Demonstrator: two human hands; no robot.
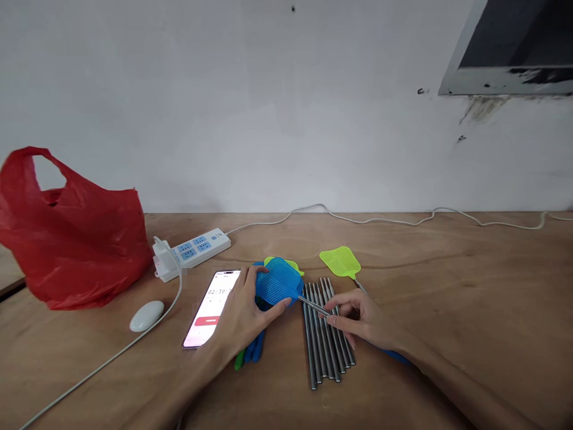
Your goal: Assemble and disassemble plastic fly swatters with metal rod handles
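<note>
blue swatter [280,279] pinched in left grip [246,310], rod [314,306] in right grip [364,319]; joining, seemingly; next move needs straight alignment.

From the head, the left hand [251,309] and right hand [364,316] are viewed nearby, forward and downward, against table [483,286] and wall [268,119].

The swatter head [278,282] between the left hand [246,313] and right hand [364,318] is blue with a mesh of small holes, its rod [316,307] silver. Beyond the right hand, a second head [341,261] is lime yellow, likewise meshed. Silver rods [329,352] lie by that hand, blue handles [256,349] and a green handle [240,359] by the left. Farther left, the bag [85,245] is plain red.
</note>
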